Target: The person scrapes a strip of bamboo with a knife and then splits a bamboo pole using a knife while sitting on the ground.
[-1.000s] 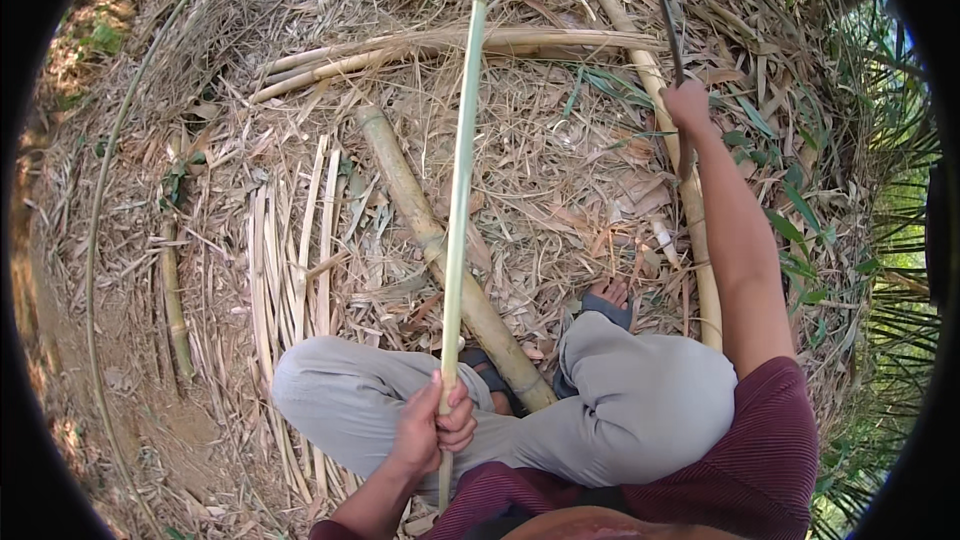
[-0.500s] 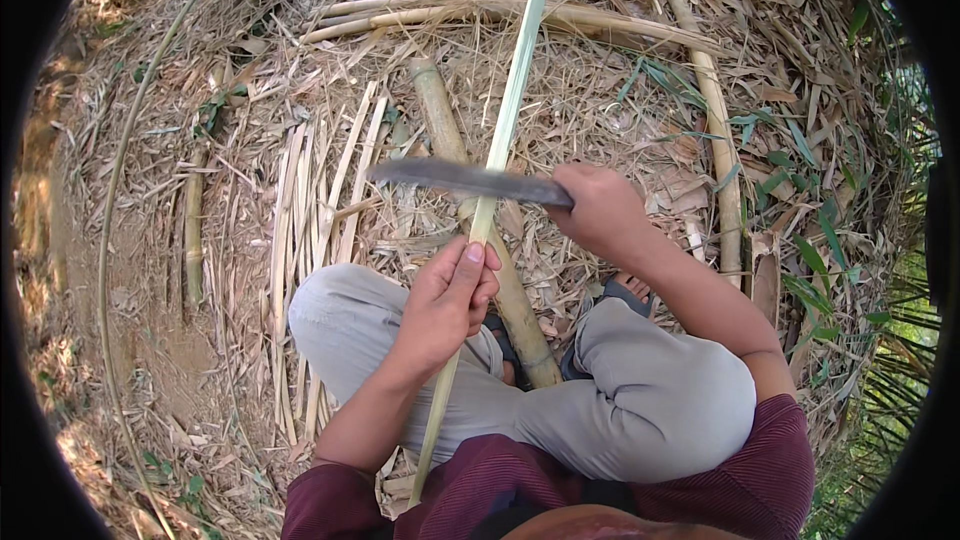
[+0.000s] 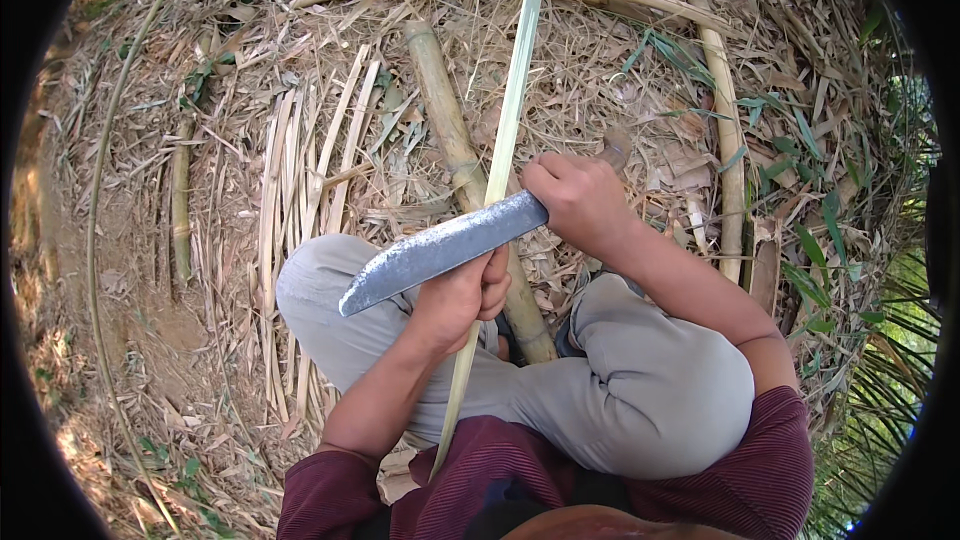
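My left hand point(image 3: 462, 292) grips a long pale green bamboo strip point(image 3: 513, 100) that runs from my lap up past the top of the view. My right hand point(image 3: 575, 198) is closed on the handle of a broad grey knife point(image 3: 440, 249). The blade lies across the strip just above my left hand, its tip pointing left over my knee. I sit with knees bent in grey trousers point(image 3: 640, 390), wearing maroon sleeves.
A thick bamboo pole point(image 3: 450, 135) lies under the strip, ending between my legs. A bundle of split bamboo slats point(image 3: 300, 170) lies at left. More poles point(image 3: 725, 120) lie at right and across the top. Dry leaves and straw cover the ground.
My right hand fetched the knife from the far right and brought it across the strip. My left hand slid up the strip. The blade has dropped closer to my left hand.
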`<state>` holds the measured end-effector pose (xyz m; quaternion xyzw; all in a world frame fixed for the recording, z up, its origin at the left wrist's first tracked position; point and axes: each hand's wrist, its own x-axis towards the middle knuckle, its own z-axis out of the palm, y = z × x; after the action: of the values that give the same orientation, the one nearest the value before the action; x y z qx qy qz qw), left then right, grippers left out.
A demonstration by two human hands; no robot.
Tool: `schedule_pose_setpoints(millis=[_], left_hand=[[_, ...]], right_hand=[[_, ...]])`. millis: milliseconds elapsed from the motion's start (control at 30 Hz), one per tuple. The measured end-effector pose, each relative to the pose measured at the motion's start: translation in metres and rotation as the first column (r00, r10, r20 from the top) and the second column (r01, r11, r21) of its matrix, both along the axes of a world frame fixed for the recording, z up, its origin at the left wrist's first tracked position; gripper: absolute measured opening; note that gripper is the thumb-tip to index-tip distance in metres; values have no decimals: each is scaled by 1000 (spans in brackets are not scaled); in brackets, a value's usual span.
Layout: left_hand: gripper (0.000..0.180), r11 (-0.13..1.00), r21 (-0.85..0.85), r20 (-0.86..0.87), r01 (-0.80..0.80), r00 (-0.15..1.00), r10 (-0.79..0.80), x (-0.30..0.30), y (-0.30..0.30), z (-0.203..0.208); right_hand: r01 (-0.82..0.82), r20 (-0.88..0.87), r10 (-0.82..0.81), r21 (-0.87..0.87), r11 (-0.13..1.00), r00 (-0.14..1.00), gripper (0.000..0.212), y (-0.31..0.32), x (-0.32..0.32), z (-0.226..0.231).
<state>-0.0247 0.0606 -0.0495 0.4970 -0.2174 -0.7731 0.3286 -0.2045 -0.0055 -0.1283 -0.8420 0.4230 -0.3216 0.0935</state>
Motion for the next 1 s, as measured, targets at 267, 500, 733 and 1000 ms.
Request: schedule_pose_setpoints(millis=[267,500,733,1000], left_hand=[[28,1000,17,0,-15,1000,15,-1,-2,3],[30,984,80,-50,162,986,-158,-12,25,-4],[32,992,61,-69,107,992,-103,-7,6,-1],[25,993,110,-115,48,993,-36,4,9,-1]], right_hand=[[180,-63,-178,28,983,982,7,-20,-12,-13],[674,-368,-567,332,661,737,15,-100,-134,-44],[268,-62,-262,317,910,963,13,2,-49,2],[-40,-94,54,146,989,994,10,16,-14,11]])
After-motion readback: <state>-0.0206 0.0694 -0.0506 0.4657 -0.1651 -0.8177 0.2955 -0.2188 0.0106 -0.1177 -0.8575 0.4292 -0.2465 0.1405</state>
